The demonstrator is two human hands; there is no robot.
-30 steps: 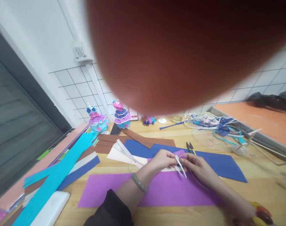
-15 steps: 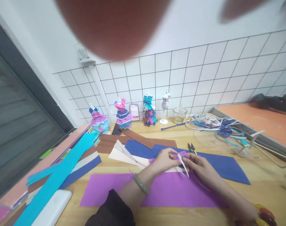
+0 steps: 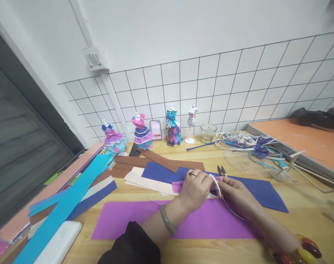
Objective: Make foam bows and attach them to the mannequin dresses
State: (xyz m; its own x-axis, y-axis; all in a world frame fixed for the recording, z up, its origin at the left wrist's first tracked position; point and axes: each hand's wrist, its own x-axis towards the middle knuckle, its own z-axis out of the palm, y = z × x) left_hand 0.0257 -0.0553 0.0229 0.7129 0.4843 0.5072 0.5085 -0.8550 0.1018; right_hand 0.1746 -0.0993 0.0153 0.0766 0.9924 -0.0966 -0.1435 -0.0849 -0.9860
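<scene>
My left hand [image 3: 195,189] is closed, its knuckles turned toward me, and grips a narrow white ribbon [image 3: 215,183] that loops up between the two hands. My right hand [image 3: 235,190] pinches a small gathered piece of purple paper [image 3: 219,179] where the ribbon crosses it. My fingers hide most of the gathered piece and the ribbon's end. Under both wrists lies a wide purple paper sheet [image 3: 128,220]. Behind the hands are blue sheets [image 3: 266,192], a cream strip [image 3: 145,182] and small yellow-handled snips [image 3: 221,170].
Small paper-dressed figures [image 3: 143,132] and a bare mannequin [image 3: 192,117] stand along the wall. Beside them are a glass bowl [image 3: 208,134] and a tangle of ribbons [image 3: 246,141]. Turquoise strips [image 3: 65,201] and a white slab [image 3: 59,242] lie at left; an orange-topped box [image 3: 301,139] is at right.
My left hand has turned over and closed around the white ribbon, whose loose end is now hidden. The ribbon forms a loop. Blurred brown shapes at the top have left the view.
</scene>
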